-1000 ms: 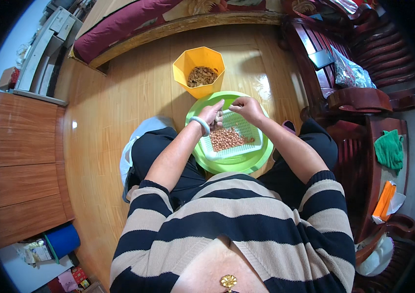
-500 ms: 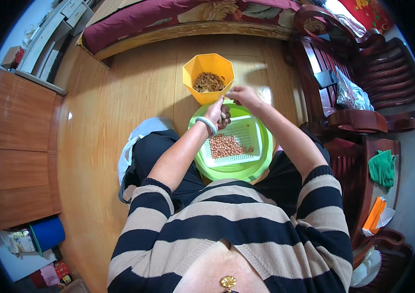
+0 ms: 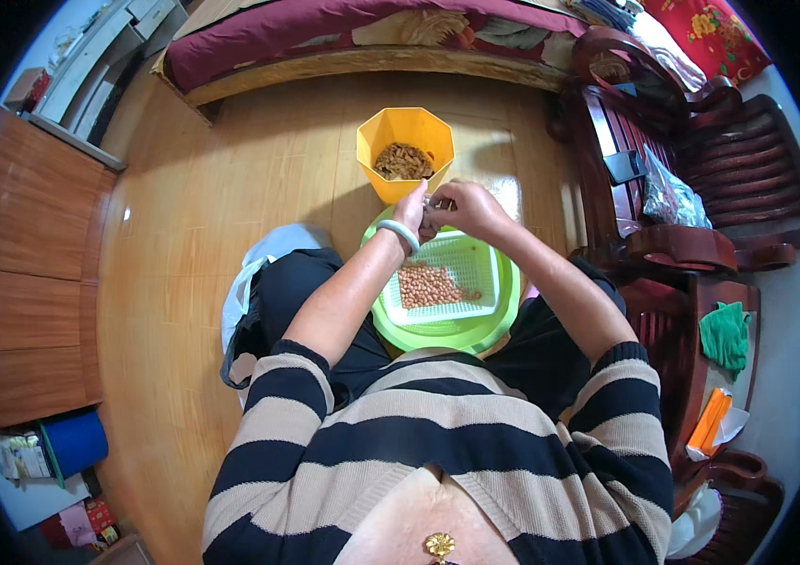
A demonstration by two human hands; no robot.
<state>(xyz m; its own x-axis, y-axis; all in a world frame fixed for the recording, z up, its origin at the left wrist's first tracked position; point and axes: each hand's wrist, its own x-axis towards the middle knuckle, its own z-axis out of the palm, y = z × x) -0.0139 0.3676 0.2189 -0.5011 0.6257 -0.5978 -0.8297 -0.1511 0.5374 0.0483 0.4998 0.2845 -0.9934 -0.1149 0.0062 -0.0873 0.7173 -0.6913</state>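
Note:
My left hand (image 3: pixel 410 209), with a pale bangle (image 3: pixel 400 234) at its wrist, is closed around a few unshelled peanuts (image 3: pixel 429 215), only partly visible. Against it, my right hand (image 3: pixel 471 207) has its fingers bent in a pinch; whatever lies between the fingertips is too small to make out. Both hands are above the far rim of a green basin (image 3: pixel 438 336). Inside the basin sits a white slotted basket (image 3: pixel 481 273) with many pinkish shelled peanuts (image 3: pixel 430 285). Just beyond my hands stands a yellow angular bin (image 3: pixel 381 132) with brown shells (image 3: pixel 404 160) in it.
A light plastic bag (image 3: pixel 264 259) lies by my left leg. Dark wooden seats (image 3: pixel 739 160) line the right side, holding a clear bag (image 3: pixel 673 193) and a green cloth (image 3: pixel 726 336). A bed (image 3: pixel 372 61) stands at the far side, brown cabinets (image 3: pixel 24 282) at the left.
My right hand has drawn back from the yellow bin's rim and come against the left hand. The peanuts in my left hand are now more covered. The view has shifted slightly.

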